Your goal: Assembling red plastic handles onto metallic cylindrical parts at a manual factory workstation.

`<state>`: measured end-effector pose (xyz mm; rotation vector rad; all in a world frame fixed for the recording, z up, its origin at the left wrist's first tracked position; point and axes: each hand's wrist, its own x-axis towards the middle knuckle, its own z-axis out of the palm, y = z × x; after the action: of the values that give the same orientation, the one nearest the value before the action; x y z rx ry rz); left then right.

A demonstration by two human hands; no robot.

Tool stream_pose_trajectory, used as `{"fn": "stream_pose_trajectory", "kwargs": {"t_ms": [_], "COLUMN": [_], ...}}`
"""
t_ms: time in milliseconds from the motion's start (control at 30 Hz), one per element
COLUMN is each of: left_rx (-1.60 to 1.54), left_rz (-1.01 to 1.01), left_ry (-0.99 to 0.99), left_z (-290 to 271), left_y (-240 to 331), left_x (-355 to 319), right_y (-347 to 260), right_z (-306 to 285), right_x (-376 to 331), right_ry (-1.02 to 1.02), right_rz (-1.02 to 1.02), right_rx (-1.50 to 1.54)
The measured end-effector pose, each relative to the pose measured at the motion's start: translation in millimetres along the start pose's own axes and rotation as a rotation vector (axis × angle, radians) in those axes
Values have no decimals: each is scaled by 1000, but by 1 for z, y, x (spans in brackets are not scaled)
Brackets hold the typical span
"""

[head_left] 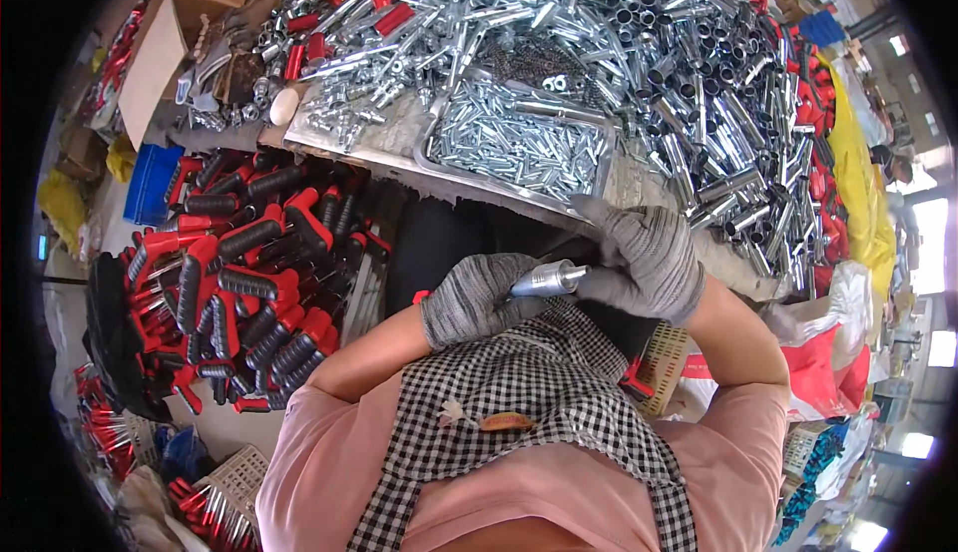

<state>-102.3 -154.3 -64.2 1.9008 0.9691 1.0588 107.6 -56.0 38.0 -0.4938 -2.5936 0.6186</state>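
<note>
My left hand (477,297), in a grey knit glove, is closed around a shiny metal tube (544,280) that narrows to a small tip on its right end. It holds the tube nearly level in front of my chest. Just right of that tip is my right hand (654,261), gloved the same way. Its forefinger and thumb are apart, the forefinger pointing at the tray's front edge and the thumb close by the tip. I see nothing held in it. Beyond the hands, a metal tray (429,165) holds many small silver pins (519,148).
Loose metal tubes (709,103) are heaped over the bench's back and right, with red sleeves (394,20) at the back left. Red-and-black handled tools (249,282) pile up at my left. A cardboard box (150,73), blue bin (152,185) and beige basket (661,367) stand around.
</note>
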Motion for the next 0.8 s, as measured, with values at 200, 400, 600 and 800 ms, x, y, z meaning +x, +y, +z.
{"fn": "stream_pose_trajectory", "kwargs": {"t_ms": [200,400,600,800], "left_rx": [-44,39,243,-1491], "left_rz": [-44,-10,-169,-598], "left_ry": [-7,-1,511,1022], "left_z": [11,6,-12,-13], "left_y": [-15,-4,-7,-30], "left_x": [-3,-1,2,6], "right_y": [-7,9,8,22], "right_z": [10,27,42,127], "right_x": [5,-14,-16,-97], "right_ry": [-98,41,-32,-186], "right_rz": [-217,101,-56,307], "right_rx": [-174,32,66,-171]}}
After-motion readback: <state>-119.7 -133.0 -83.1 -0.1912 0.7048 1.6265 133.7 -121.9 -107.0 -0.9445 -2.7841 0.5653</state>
